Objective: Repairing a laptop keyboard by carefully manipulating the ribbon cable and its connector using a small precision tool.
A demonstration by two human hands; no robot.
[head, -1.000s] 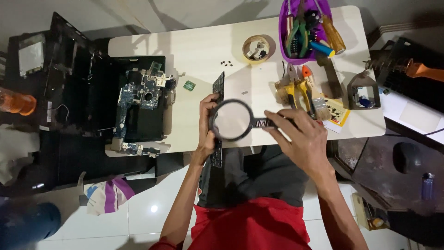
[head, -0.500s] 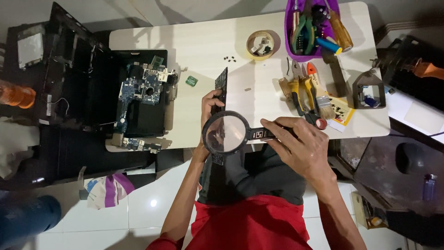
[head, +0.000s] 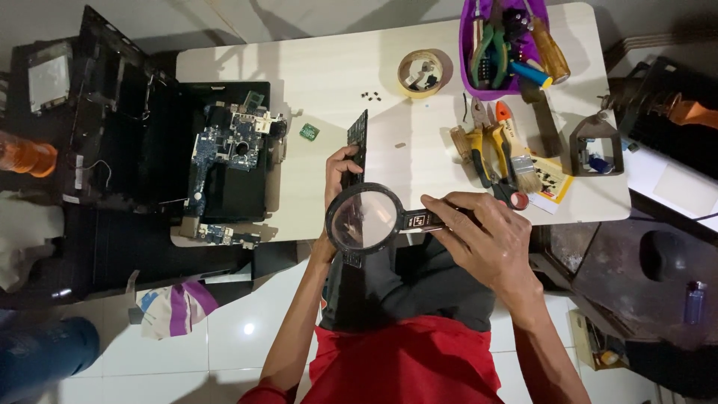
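Two hands meet near the middle of the frame, at the near edge of a pale table (head: 336, 67). From where I watch, my right hand (head: 490, 239) is closed around the dark handle of a magnifying glass (head: 365, 221), whose round lens sits just left of that hand, over the table's edge. My left hand (head: 340, 170) grips a long, narrow dark circuit strip (head: 357, 142) that runs from under the lens up toward the centre of the table; the fingers wrap its lower part, and the lens covers its near end. To the left of centre lies an opened laptop (head: 149, 150) with its blue circuit board (head: 224, 146) exposed. A small green chip (head: 309, 132) rests between that board and the strip. Toward the upper middle sits a roll of tape (head: 419, 72) with small parts inside it, and a few tiny dark screws (head: 369, 96) lie just left of it. At the upper right a purple tray (head: 470, 52) holds pliers and screwdrivers, and below it lie a paintbrush (head: 516, 153) and more hand tools.
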